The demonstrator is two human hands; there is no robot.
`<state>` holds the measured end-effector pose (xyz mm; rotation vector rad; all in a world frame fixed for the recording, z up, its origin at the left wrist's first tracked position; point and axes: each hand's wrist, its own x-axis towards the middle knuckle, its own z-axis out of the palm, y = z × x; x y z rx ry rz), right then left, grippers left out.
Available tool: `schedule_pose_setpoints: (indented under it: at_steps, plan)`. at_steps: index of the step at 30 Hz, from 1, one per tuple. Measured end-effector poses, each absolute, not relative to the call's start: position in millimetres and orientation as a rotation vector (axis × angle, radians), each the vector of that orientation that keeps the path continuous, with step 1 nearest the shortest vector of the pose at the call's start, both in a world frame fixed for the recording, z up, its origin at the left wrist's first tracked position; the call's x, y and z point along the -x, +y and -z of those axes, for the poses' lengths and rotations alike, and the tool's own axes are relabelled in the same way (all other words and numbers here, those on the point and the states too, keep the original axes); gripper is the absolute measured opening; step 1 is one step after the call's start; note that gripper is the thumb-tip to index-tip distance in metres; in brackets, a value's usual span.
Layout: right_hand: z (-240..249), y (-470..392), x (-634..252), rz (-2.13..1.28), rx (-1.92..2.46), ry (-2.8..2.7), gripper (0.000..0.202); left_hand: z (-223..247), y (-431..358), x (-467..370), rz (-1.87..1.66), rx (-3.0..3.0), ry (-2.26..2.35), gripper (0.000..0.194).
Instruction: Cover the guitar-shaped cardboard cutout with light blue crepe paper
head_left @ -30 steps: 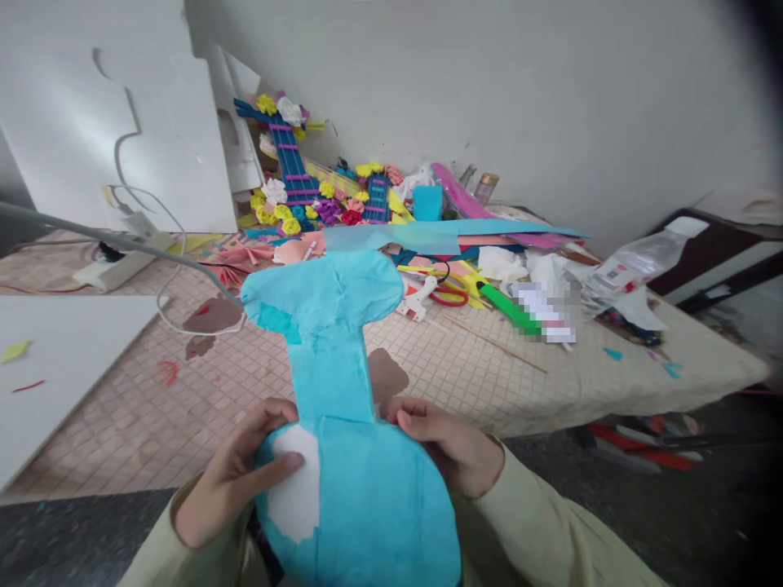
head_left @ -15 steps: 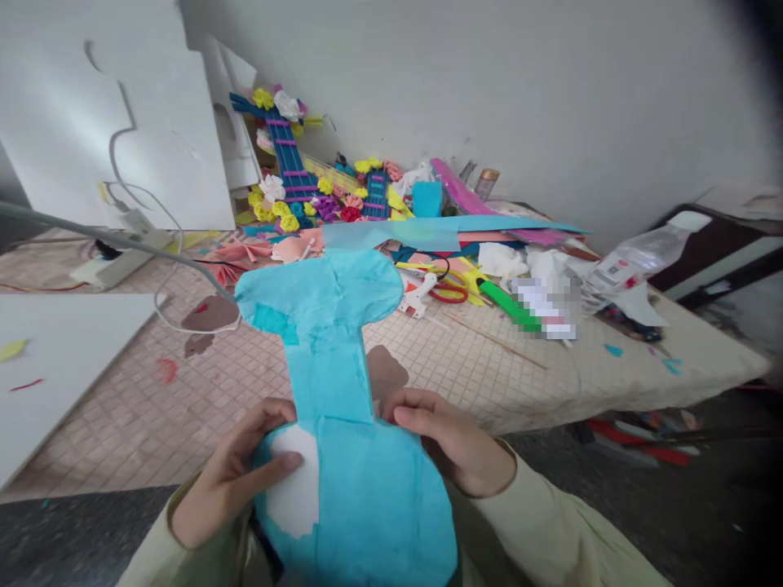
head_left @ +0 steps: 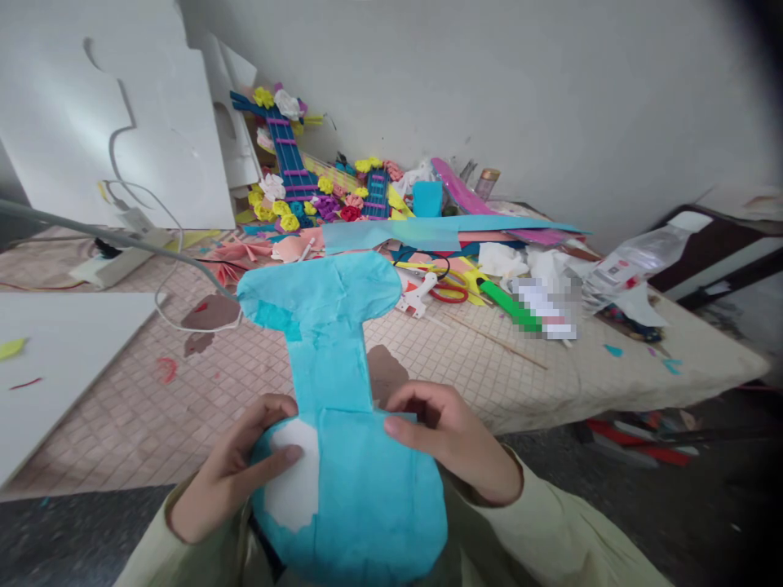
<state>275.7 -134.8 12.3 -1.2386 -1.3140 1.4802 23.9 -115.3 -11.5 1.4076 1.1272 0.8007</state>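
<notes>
A guitar-shaped cutout [head_left: 367,489] covered in light blue paper stands upright in front of me, its neck and rounded head pointing toward the wall. A bare white patch [head_left: 292,481] shows on the left of its body. My left hand [head_left: 236,465] grips the body's upper left edge, thumb lying over the white patch and fingers behind. At the upper right edge, beside the base of the neck, my right hand [head_left: 449,436] pinches the blue paper between thumb and fingers. Part of the right fingertips is hidden behind the cutout.
A white glue gun [head_left: 421,293], red-handled scissors [head_left: 451,292] and a green cutter [head_left: 507,303] lie beyond the cutout. Flower-decorated paper guitars [head_left: 294,163] lean at the wall. A plastic bottle [head_left: 642,253] is on the right, a power strip [head_left: 122,257] and white board [head_left: 67,350] left.
My right thumb has come onto the front of the cutout's upper right edge, where a paper flap now shows. The body has tilted slightly; the left hand keeps its hold.
</notes>
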Motion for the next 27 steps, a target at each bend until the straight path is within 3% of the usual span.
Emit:
schedule_pose_setpoints:
  at_steps: [3, 14, 27]
  plan:
    - [-9.9, -133.0, -274.1, -1.494, 1.245, -1.250, 0.024, 12.8, -114.9, -24.0, -0.797, -1.424, 1.127, 0.018]
    - [0.9, -129.7, -263.5, -2.063, 0.985, -0.464, 0.020, 8.8, -116.2, -26.7, -0.819, -1.425, 1.159, 0.018]
    - [-1.3, -108.8, -272.1, -1.896, 1.003, -0.554, 0.027, -8.5, -72.5, -22.5, -0.770, -1.579, 1.086, 0.020]
